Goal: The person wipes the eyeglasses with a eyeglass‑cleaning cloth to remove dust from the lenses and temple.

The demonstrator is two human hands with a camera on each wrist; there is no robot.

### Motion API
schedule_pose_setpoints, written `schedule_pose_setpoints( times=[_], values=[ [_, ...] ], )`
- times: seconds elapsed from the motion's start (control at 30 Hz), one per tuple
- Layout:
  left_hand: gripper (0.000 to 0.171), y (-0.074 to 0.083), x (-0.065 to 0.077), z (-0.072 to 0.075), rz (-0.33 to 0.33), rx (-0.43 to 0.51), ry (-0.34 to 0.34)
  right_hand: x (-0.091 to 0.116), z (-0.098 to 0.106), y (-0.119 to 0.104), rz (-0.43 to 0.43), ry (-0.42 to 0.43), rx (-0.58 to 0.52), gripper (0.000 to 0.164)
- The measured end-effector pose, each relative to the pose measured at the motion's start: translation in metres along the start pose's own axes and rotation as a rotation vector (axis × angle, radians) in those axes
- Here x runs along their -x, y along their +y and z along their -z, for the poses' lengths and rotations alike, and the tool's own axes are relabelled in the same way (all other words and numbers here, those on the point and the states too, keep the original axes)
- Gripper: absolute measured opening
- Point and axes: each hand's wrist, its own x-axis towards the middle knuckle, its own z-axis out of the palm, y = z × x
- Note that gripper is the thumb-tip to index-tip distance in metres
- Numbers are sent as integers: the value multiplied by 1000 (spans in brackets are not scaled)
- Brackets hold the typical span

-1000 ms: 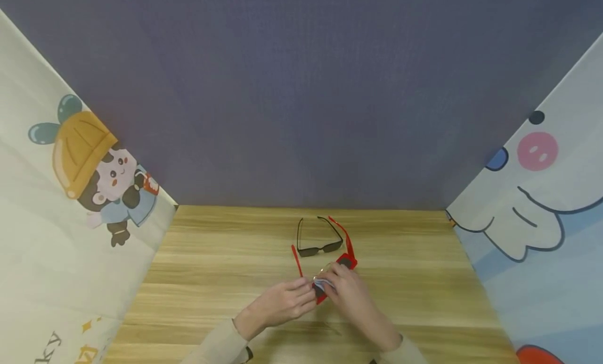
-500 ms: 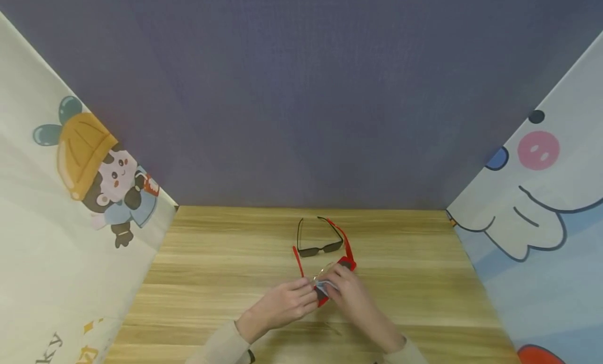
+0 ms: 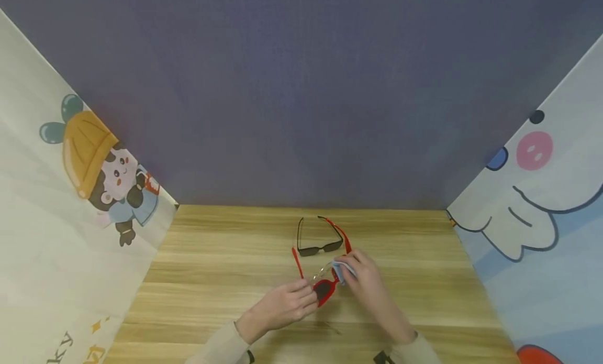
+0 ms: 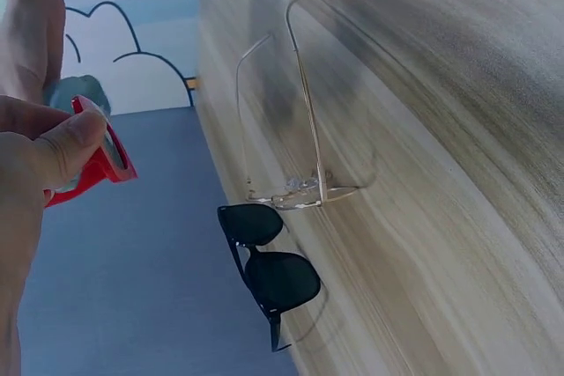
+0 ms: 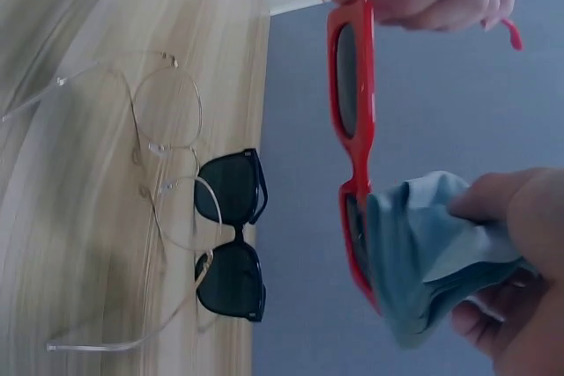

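My left hand pinches a pair of red-framed sunglasses by the left end of the frame, above the table. A folded light-blue cloth is gripped between the fingers and thumb of my right hand. In the right wrist view the cloth lies against the right lens of the red sunglasses and covers most of it. The left dark lens shows uncovered. Both red temples are unfolded and point away from me. In the left wrist view the left thumb presses on the red frame.
Black sunglasses rest on the wooden table beyond the hands, temples unfolded. Thin metal-framed clear glasses lie nearer, beneath the hands, beside the black pair. A dark backdrop stands behind the table, with printed cloths at both sides.
My right hand has moved right and slightly away with the cloth, from the left lens to the right one. The left lens is now exposed. The left hand stays nearly still.
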Motion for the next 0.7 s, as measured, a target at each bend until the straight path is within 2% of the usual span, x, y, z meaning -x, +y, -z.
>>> schedule_pose_setpoints(
  times=[0.1,0.23,0.43,0.7],
  values=[
    [15,0,2,2,1,-12,-11,0,3,-2,-51,-77,70,22],
    [14,-2,1,4,-8,-32,-18,0,4,-2,-98,-151,125,17],
    [16,-6,-5,-6,-15,-71,7,-7,5,11,-125,-171,111,16],
    [18,-8,-12,-20,-39,-105,34,-15,5,27,-104,-190,129,17]
  ],
)
